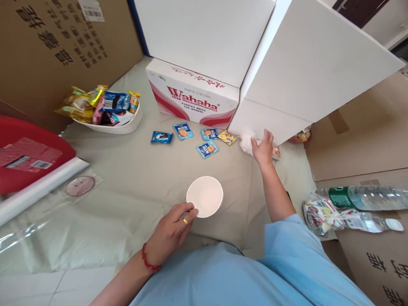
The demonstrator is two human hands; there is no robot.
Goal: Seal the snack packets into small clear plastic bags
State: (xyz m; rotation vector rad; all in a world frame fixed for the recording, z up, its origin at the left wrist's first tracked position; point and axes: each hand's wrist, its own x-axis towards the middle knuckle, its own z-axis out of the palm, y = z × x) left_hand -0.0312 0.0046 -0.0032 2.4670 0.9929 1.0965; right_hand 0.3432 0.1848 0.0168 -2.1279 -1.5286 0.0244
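Note:
In the head view, my left hand pinches the near-left rim of a white paper bowl; its inside looks bare. My right hand reaches forward to the foot of the white panel, thumb and fingers apart. It is over or against a crumpled white plastic wrapper, and a small packet shows past its right side. Whether it touches them is unclear. Left of it lie a yellow snack packet, a blue biscuit packet, another blue packet, a third and a dark blue wrapped snack.
A Wahaha carton and tall white panels stand behind. At left are a white basin of snacks, a red container and a white roll. Plastic bottles and a tied bag lie right.

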